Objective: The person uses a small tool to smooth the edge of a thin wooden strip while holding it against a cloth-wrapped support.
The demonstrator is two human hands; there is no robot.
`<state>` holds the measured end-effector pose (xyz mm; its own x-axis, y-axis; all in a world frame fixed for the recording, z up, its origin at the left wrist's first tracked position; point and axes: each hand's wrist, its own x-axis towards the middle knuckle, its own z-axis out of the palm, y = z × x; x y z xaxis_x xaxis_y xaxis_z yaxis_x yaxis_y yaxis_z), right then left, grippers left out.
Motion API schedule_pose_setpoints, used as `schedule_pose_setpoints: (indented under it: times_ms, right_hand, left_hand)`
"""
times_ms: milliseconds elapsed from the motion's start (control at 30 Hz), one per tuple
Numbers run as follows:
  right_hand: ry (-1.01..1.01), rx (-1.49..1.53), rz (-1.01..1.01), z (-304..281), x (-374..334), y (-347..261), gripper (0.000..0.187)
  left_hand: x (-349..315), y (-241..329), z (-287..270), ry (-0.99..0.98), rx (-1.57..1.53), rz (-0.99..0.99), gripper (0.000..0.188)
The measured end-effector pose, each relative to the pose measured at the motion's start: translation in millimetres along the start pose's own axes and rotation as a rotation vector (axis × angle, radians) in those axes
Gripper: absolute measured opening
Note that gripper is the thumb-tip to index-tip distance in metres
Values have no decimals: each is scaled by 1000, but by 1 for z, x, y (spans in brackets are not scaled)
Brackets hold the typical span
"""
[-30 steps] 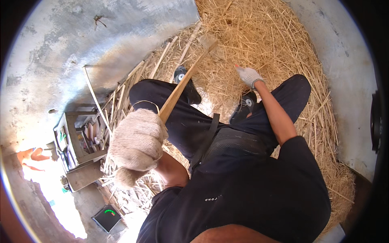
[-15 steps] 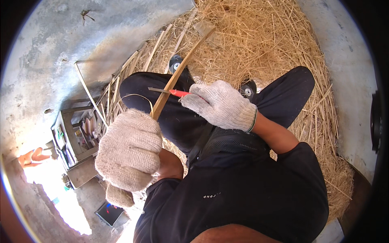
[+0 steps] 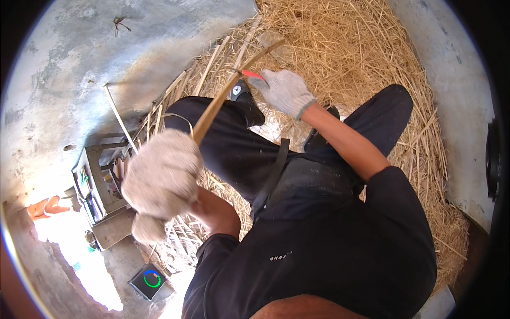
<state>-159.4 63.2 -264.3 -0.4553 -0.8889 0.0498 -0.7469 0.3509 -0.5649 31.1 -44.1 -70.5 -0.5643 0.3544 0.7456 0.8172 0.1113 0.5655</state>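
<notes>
My left hand (image 3: 163, 173), in a knitted off-white glove, is closed around the near end of a long bamboo strip (image 3: 217, 105). The strip slants up and away over my left thigh, and its tip bends to the right. In the matching glove, my right hand (image 3: 287, 92) grips a knife (image 3: 253, 74) by its red handle. The knife's blade lies across the strip in its far part. A thin curled shaving (image 3: 183, 118) arcs beside my left hand. The glove hides the strip's near end.
Dry shavings (image 3: 340, 48) heap between the walls, and loose strips (image 3: 215, 64) lie along the left wall (image 3: 175, 26). At left stands a wooden cabinet (image 3: 109, 186) with things inside. A dark square device (image 3: 149, 280) with a lit ring sits on the floor.
My right hand and the knife have slid away from me along the strip, toward its far end. My left hand has shifted slightly up and left. The floor device now shows a coloured ring.
</notes>
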Motion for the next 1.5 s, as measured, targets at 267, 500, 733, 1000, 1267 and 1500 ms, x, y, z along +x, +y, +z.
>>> schedule_pose_setpoints:
  times_ms: [267,500,733,1000,1267,1500]
  right_hand:
    - [-109,-76,598,33,54,163,74]
    - [-86,428,323,-26,9,96,72]
    - [-201,573,315,-52,-55,37,67]
    - [-80,695,20,-73,-105,-21,36]
    - [-159,799,87,-108,-126,-64,39]
    - [141,46,-304,-6,-98,-7,17]
  left_hand:
    - [13,-39,37,276,-80,101,50]
    - [6,-16,50,469,84,77,60]
    - [-5,3,20,336,49,-35,34]
    - [-5,-60,90,846,65,-35,38]
    - [22,-7,87,914,675,207,56]
    - [2,-65,100,989,587,91,53]
